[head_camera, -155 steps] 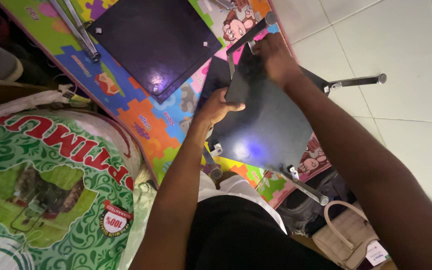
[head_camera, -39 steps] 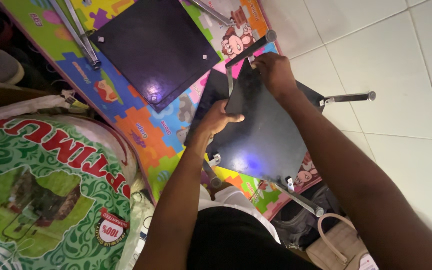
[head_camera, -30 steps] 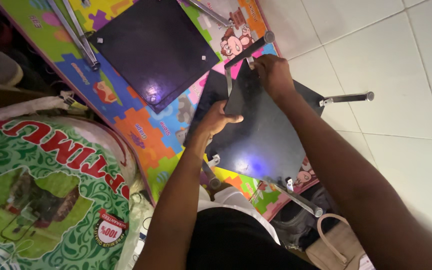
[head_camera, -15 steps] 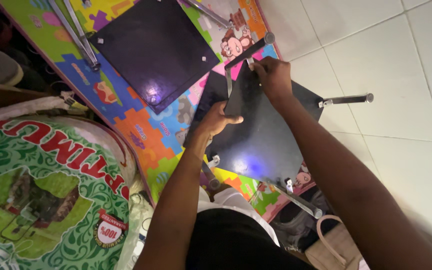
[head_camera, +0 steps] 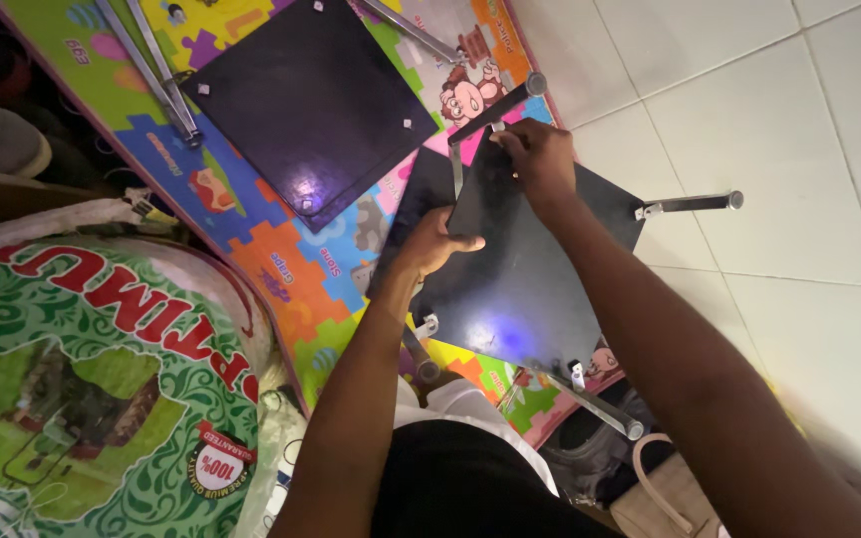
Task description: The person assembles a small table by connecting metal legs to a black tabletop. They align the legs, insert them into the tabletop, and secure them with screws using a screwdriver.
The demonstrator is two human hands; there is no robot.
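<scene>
Head view looks straight down on a glossy black board [head_camera: 530, 279], square and flat, lying tilted like a diamond partly on a foam puzzle mat [head_camera: 281, 269] and partly on white floor tiles [head_camera: 749, 100]. A light glares off the board near its lower corner. Round metal legs stick out from the board's corners: one [head_camera: 688, 204] to the right over the tiles, one [head_camera: 495, 110] at the top corner, one [head_camera: 595, 403] at the bottom, and a stub [head_camera: 421, 357] at the left.

The right hand [head_camera: 540, 159] reaches along a straight arm to the board's top corner, fingers curled and pinched together at the bracket where the top leg meets the board; what sits between the fingertips is too small to tell. The left hand [head_camera: 435, 244] lies against the board's left edge, arm bent at the wrist, thumb over the top face and fingers hidden beneath, clamped on that edge.

Up and left of the board, a second black board [head_camera: 316, 100] lies flat on the mat with small pale fittings near its corners and metal rods [head_camera: 151, 75] beside it. Far left of the board sits a woven sack [head_camera: 92, 389] printed green, red and white. Just below the board's bottom leg is a tan bag handle [head_camera: 655, 478].
</scene>
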